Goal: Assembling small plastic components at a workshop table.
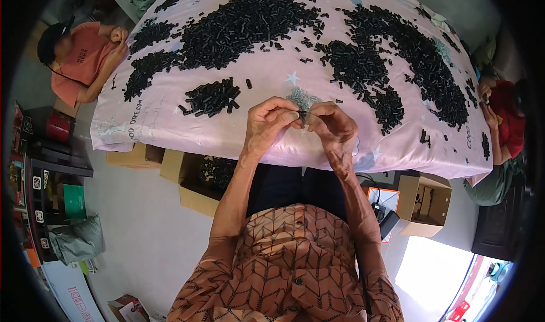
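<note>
My left hand [267, 124] and my right hand [335, 128] meet above the near edge of the cloth-covered table. Their fingertips pinch a small dark piece [302, 116] between them. Fingers cover most of it, so its exact kind is hidden. Just beyond lies a little heap of tiny clear or silvery parts [300, 96]. To the left sits a small heap of short black tube-like pieces [213, 97], with a single piece [248, 84] apart from it.
Large piles of similar black pieces [244, 29] cover the pink tablecloth [170, 134]. One person [85, 63] sits at the left end, another [505, 117] at the right. Below the table are an open carton [187, 177] holding black pieces and another carton [426, 203].
</note>
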{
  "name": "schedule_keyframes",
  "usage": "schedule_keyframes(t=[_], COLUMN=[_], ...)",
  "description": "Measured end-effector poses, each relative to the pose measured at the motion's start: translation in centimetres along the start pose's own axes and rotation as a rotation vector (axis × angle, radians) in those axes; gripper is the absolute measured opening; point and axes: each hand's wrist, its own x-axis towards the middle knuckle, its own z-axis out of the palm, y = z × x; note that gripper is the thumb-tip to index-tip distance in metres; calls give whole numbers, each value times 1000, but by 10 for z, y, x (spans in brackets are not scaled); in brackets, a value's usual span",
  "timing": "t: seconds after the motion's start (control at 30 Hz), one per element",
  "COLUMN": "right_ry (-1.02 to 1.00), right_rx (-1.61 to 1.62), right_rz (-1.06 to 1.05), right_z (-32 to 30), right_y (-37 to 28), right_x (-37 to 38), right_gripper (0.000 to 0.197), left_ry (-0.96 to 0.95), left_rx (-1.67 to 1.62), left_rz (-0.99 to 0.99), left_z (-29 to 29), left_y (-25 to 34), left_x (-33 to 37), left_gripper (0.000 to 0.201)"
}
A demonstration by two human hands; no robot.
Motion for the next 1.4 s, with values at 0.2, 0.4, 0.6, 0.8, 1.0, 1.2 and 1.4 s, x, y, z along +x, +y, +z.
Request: schedule_keyframes(t=[0.2,0.4,0.6,0.8,1.0,1.2,1.4], right_ry=[14,-11,117,-95,-225,-72,10], right_rx=[-276,-374,-637,-1199,-1411,-1138,-163], right_rz=[-142,-162,-201,-333,-262,-279,173], right_z=[1,17,-31,-54,-51,-58,-30], right_y=[-1,-5,-13,-2,-8,-1,-10], right_x=[-7,-18,8,30,35,28,2], right_gripper=[11,21,18,20,13,11,17], left_ry=[-20,-9,62,98,73,84,-8], left_rx=[-9,-39,23,12,60,77,109], left_rz=[-31,-14,-18,44,79,78,33], left_z=[-2,-6,-2,-2,-2,0,2], left_y=[-2,-4,2,2,1,3,2], left_x=[-2,-3,-2,-1,1,-1,-4], left_gripper=[13,14,16,18,18,19,18])
